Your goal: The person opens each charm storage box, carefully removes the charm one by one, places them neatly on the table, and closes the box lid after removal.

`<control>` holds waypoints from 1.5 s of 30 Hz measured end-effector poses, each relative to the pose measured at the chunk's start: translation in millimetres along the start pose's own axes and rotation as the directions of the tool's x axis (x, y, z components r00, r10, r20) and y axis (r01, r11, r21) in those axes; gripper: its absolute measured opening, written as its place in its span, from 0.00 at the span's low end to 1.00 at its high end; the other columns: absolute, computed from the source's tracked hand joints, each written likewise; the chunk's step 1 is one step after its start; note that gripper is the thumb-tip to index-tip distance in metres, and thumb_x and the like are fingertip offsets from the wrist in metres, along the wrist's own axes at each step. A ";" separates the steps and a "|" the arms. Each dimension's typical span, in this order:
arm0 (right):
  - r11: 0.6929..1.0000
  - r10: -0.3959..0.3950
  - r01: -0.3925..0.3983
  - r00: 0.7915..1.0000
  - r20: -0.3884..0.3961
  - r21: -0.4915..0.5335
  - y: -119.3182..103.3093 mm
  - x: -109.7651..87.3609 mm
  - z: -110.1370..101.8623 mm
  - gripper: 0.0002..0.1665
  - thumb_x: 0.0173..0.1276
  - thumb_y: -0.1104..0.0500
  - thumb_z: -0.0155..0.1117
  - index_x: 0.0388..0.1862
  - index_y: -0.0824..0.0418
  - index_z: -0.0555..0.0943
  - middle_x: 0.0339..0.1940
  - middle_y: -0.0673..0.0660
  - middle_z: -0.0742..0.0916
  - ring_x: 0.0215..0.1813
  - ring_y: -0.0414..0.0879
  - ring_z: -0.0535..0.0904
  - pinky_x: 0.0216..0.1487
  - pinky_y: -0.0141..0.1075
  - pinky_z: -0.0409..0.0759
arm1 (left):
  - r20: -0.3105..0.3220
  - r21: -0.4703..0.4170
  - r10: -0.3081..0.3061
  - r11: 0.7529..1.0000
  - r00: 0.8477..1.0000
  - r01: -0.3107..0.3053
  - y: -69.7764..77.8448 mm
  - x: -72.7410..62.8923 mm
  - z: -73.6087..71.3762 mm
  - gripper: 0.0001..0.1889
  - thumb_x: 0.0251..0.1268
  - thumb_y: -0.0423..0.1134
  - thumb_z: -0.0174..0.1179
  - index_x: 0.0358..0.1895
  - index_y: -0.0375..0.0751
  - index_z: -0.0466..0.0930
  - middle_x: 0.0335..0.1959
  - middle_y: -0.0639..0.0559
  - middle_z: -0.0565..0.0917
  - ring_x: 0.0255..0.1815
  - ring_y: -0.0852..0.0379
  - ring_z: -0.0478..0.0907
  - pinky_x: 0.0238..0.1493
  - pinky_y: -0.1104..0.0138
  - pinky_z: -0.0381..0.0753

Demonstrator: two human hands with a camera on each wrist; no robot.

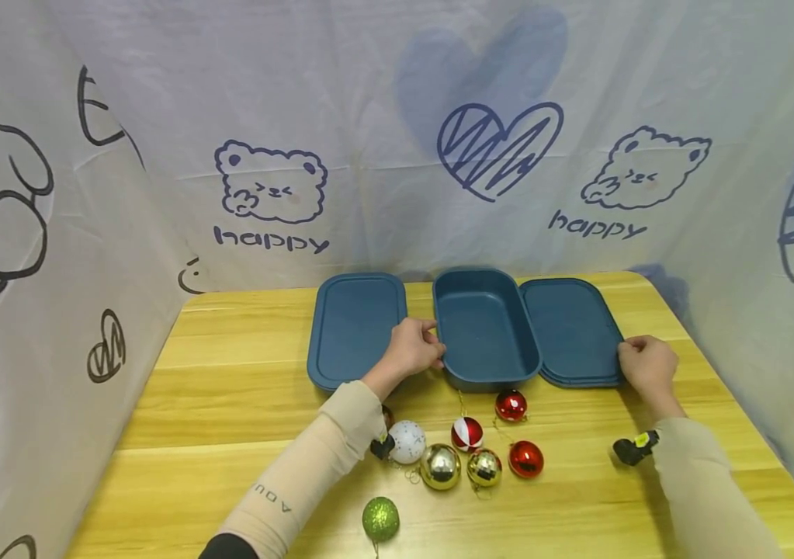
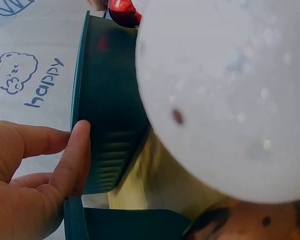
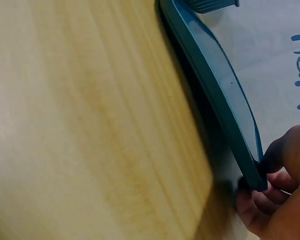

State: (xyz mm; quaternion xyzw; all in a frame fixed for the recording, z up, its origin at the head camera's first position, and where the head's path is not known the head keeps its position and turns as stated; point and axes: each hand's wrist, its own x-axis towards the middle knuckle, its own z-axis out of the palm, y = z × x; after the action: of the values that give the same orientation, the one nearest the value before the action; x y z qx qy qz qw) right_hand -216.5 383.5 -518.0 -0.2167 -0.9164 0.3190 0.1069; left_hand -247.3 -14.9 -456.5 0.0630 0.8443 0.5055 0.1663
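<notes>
An open dark blue rectangular container (image 1: 483,330) stands at the table's back middle. My left hand (image 1: 412,347) is at its left wall, with thumb and finger pinching the rim (image 2: 81,65) in the left wrist view. To its right lies a matching blue lid (image 1: 571,330), slightly raised at the near edge in the right wrist view. My right hand (image 1: 648,365) pinches this lid's near right corner. Left of the open container, a second blue container with its lid on (image 1: 358,322) stands close by my left hand.
In front lie a white bauble (image 1: 407,442), gold baubles (image 1: 441,467), a red and white bauble (image 1: 467,434) and red baubles (image 1: 525,460). Another is mostly hidden by my left sleeve. A green glitter bauble (image 1: 380,519) sits nearer. Printed cloth (image 1: 383,194) hangs behind the table.
</notes>
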 end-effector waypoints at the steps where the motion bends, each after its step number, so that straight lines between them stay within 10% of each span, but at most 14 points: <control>1: 1.000 0.014 -0.014 1.000 -0.001 0.010 -0.6 -0.1 -1.6 0.23 0.76 0.61 0.51 0.51 0.80 0.84 0.46 0.78 0.86 0.45 0.69 0.81 0.38 0.46 0.77 | 0.001 0.004 0.000 1.000 1.000 0.000 -0.2 0.0 0.1 0.31 0.74 0.29 0.63 0.78 0.32 0.69 0.30 0.44 0.86 0.38 0.38 0.91 0.52 0.57 0.90; 12: 0.917 0.273 -0.307 0.949 0.159 0.256 -14.4 1.1 -18.4 0.35 0.82 0.47 0.49 0.77 0.69 0.72 0.77 0.73 0.74 0.73 0.65 0.74 0.45 0.31 0.75 | -0.002 0.002 0.004 1.000 1.000 -0.004 -3.8 2.4 1.1 0.31 0.73 0.29 0.63 0.78 0.32 0.69 0.31 0.43 0.88 0.38 0.38 0.91 0.54 0.57 0.89; 16: 0.878 0.280 -0.337 0.938 0.207 0.341 -21.5 2.6 -24.0 0.37 0.81 0.46 0.50 0.79 0.67 0.69 0.80 0.73 0.71 0.62 0.53 0.84 0.38 0.22 0.75 | 0.000 0.003 0.007 1.000 1.000 -0.007 -3.8 2.0 0.7 0.31 0.73 0.29 0.63 0.78 0.32 0.69 0.33 0.41 0.89 0.39 0.38 0.91 0.54 0.56 0.89; 21: 0.779 0.285 -0.371 0.928 0.241 0.506 -30.5 5.7 -27.8 0.37 0.79 0.50 0.57 0.78 0.69 0.68 0.42 0.57 0.89 0.27 0.26 0.78 0.30 0.22 0.80 | 0.004 0.009 0.013 1.000 1.000 -0.013 -3.6 1.7 0.8 0.31 0.73 0.29 0.63 0.78 0.32 0.68 0.36 0.37 0.89 0.39 0.38 0.91 0.56 0.54 0.88; 26: 0.702 0.258 -0.376 0.926 0.276 0.605 -39.2 4.2 -33.1 0.39 0.79 0.51 0.60 0.79 0.72 0.66 0.29 0.36 0.82 0.30 0.28 0.82 0.32 0.23 0.83 | 0.005 0.003 0.007 1.000 1.000 -0.007 -1.9 0.5 0.2 0.31 0.73 0.29 0.63 0.78 0.32 0.68 0.36 0.37 0.89 0.39 0.38 0.91 0.59 0.53 0.87; 35: 0.835 0.246 -0.227 0.969 0.027 0.501 -62.5 -6.0 -33.1 0.30 0.77 0.44 0.63 0.71 0.57 0.81 0.53 0.39 0.88 0.71 0.44 0.81 0.59 0.24 0.81 | 0.001 0.000 0.018 1.000 1.000 -0.018 -2.3 2.0 0.9 0.31 0.73 0.28 0.63 0.78 0.31 0.68 0.31 0.42 0.88 0.38 0.38 0.91 0.56 0.56 0.88; 45: 0.901 0.106 -0.014 0.976 -0.188 0.435 -87.7 -18.4 -33.3 0.27 0.76 0.43 0.64 0.63 0.57 0.88 0.30 0.25 0.79 0.41 0.21 0.76 0.44 0.19 0.74 | 0.009 -0.016 0.022 1.000 1.000 -0.022 -4.9 3.2 0.9 0.31 0.73 0.28 0.63 0.77 0.31 0.69 0.34 0.39 0.88 0.39 0.38 0.91 0.55 0.55 0.89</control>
State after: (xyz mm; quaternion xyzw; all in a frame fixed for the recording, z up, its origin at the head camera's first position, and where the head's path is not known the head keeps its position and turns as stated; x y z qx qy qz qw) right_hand -218.0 331.2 -437.9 -0.2480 -0.8000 0.4924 0.2369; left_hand -249.7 -15.6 -461.8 0.0732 0.8389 0.5136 0.1650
